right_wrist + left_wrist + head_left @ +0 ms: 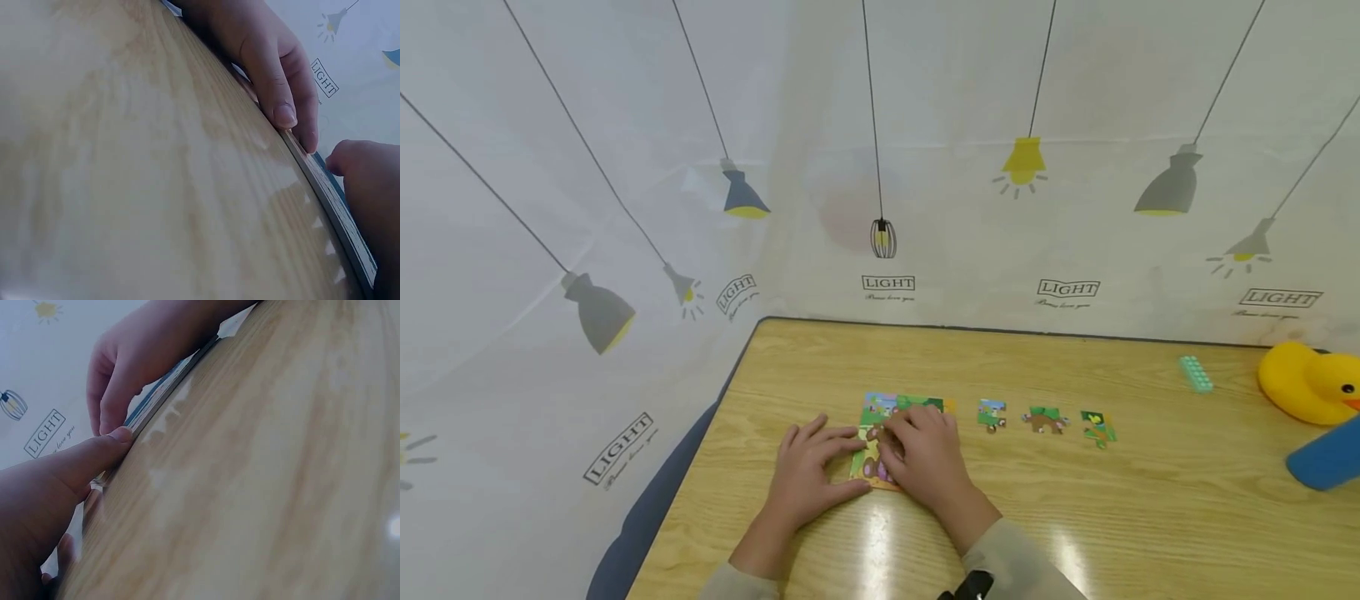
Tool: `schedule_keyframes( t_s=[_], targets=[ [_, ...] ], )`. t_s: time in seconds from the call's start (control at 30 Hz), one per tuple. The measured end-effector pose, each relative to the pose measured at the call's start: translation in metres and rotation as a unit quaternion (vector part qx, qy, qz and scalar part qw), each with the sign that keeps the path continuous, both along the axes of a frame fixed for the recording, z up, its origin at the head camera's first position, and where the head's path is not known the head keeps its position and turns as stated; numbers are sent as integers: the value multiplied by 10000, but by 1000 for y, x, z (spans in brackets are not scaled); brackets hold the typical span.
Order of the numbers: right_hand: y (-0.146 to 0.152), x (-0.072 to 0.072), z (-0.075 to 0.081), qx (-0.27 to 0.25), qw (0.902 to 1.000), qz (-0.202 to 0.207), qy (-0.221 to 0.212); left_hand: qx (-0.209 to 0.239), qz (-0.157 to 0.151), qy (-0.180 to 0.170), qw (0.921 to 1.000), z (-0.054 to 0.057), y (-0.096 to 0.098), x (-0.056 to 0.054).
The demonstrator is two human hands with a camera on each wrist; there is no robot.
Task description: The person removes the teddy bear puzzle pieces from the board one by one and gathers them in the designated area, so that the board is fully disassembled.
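Note:
A colourful jigsaw puzzle (872, 408) with a brown figure and green scenery lies flat on the wooden table. At its left side rests my left hand (812, 467), fingers spread and thumb at the near left corner. My right hand (925, 450) bends over the puzzle's middle and right part. Its thumb and forefinger pinch at a brown puzzle piece (891, 429), mostly hidden under the fingers. In the right wrist view, the right thumb (278, 103) and a finger come down onto the puzzle's edge. The left thumb (106, 450) touches that near edge in the left wrist view.
Three loose pieces lie in a row right of the puzzle: a blue-green piece (991, 414), a brown-green piece (1045, 419) and a green piece (1098, 427). Farther right are a mint toy brick (1196, 374), a yellow rubber duck (1300, 383) and a blue cylinder (1326, 458).

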State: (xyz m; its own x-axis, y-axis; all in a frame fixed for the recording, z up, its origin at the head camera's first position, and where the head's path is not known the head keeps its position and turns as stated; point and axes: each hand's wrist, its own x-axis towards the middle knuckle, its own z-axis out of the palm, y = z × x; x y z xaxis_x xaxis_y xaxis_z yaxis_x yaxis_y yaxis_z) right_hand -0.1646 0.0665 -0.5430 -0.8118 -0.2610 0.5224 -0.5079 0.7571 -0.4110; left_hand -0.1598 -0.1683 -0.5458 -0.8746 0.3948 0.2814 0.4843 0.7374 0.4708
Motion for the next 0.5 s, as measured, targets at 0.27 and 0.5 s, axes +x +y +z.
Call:
schedule_keyframes(
  t_s=[0.27, 0.5],
  targets=[
    [-2, -1, 2, 259, 9948, -398, -905, 54, -37, 112, 9999, 1, 1, 0],
    [0, -2, 7, 141, 9891, -372, -1415, 52, -49, 136, 9999, 0, 0, 1]
  ],
)
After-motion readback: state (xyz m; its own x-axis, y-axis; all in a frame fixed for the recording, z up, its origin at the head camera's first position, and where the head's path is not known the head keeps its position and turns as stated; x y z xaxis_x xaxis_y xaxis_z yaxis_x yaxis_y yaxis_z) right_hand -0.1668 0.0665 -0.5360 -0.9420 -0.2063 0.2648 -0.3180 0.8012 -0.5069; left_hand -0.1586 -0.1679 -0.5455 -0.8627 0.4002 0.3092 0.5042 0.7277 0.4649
